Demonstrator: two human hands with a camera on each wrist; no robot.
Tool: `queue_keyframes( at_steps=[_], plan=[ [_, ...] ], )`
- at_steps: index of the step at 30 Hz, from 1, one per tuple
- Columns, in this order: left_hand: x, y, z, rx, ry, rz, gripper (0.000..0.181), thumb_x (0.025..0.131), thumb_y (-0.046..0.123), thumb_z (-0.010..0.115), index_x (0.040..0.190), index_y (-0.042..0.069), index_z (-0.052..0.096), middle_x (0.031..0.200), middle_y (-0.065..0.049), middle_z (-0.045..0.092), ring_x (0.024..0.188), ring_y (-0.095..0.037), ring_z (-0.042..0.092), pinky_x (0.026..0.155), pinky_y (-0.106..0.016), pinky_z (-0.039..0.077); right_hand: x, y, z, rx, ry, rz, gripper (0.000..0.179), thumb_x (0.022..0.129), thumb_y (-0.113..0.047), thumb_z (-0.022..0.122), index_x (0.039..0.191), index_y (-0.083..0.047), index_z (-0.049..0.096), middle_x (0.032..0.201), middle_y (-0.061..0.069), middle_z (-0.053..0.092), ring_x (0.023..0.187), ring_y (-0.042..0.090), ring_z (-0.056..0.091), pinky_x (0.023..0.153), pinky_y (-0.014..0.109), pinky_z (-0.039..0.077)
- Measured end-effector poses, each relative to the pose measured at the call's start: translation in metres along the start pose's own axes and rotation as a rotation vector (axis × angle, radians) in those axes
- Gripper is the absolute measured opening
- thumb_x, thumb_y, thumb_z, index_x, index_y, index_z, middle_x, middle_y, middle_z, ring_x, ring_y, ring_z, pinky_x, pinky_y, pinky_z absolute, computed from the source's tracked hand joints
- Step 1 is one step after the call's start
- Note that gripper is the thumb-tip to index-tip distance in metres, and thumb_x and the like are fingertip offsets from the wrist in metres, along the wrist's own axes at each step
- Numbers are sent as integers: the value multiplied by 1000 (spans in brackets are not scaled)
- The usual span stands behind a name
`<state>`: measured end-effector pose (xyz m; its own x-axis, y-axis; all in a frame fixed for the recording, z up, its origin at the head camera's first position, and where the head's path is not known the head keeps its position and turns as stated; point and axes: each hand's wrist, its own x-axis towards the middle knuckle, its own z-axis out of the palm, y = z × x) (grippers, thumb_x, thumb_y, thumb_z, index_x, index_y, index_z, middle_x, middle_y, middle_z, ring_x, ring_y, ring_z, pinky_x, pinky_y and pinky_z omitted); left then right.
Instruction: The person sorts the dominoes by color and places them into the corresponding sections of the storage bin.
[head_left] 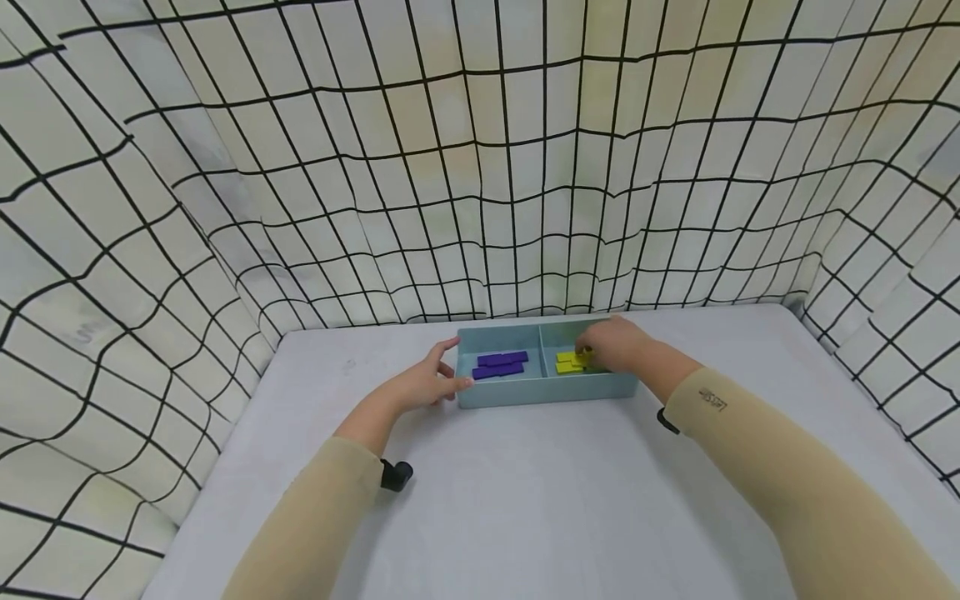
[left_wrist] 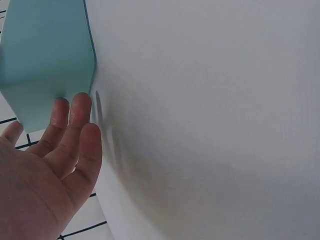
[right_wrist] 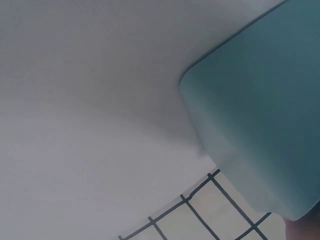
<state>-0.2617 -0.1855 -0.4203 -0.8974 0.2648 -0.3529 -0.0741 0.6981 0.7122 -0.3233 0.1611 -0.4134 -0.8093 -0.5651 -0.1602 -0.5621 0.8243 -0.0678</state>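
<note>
A light blue two-compartment box sits before both hands. Several purple strips lie in its left compartment, several small yellow blocks in the right one. My left hand rests against the box's left end, thumb at the front corner, index finger toward the back corner. In the left wrist view, its extended fingers meet the end wall. My right hand reaches over the rim into the right compartment, fingers bent down and pinching a yellow block, mostly hidden by the fingers.
The box stands on a white table, near its far edge. Black netting over pale walls rises behind the table and on both sides. A black wrist strap shows under the left sleeve.
</note>
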Motion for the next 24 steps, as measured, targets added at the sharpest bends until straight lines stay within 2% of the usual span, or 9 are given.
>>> queue_keyframes(
  at_steps=[6,12,19,22,24],
  plan=[
    [0,0,-2,6,-1,11,92,94,46,66,159,36,2,129,-11,53,97,-22,63,84,-39,49,-3,0,-6,13,24,-3,25,95,-21,69,119,-15,72,118,4,68,112,26,61,99,48,44],
    [2,-2,-3,14,-3,17,92,94,47,66,159,35,3,129,-11,53,94,-23,63,82,-38,48,-3,1,-12,3,56,-15,27,94,-24,69,120,-16,71,117,2,67,110,24,61,94,45,48],
    [4,-5,-1,7,-1,25,94,92,49,67,159,35,2,128,-11,53,91,-22,62,82,-38,47,-8,1,-15,72,65,1,31,95,-26,69,123,-16,70,122,2,66,116,26,60,96,47,47],
    [2,-6,0,21,21,28,94,93,50,65,159,33,0,129,-11,53,99,-24,61,89,-43,46,-14,-1,-15,118,105,-3,33,96,-31,67,125,-15,70,125,3,66,119,28,59,98,48,45],
    [-1,-7,3,47,61,40,93,94,50,63,160,28,1,131,-13,52,108,-28,59,94,-48,44,-21,-4,-15,148,143,-1,37,96,-37,65,126,-15,69,128,3,65,122,28,57,100,48,44]
  ],
)
